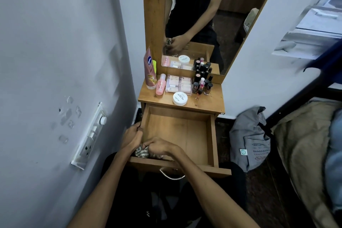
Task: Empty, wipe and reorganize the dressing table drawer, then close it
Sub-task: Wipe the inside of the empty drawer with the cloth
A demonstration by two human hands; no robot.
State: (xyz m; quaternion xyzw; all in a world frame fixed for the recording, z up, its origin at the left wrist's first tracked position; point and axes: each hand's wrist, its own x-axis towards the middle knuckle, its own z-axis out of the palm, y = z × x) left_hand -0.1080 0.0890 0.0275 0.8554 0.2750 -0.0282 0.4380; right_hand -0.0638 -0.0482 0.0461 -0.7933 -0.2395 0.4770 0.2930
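White switch panel [90, 136] on the wall at far left. L hand [131, 136] grips the left wall of the wooden drawer [212, 135], fingers curled over its edge. R hand [159, 147] just beside it, fingers bunched tight on a striped cloth [141, 152] in the drawer's front-left corner. Drawer pulled out w/ bare floor showing. Dressing table top [209, 104] behind holds a pink tube [150, 69], white jar [180, 98], nail polish bottles [202, 85]. Grey bag [249, 140] on the floor at right.

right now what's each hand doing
Left hand: grips the left wall of the drawer.
Right hand: holds a striped cloth in the drawer's near-left corner.
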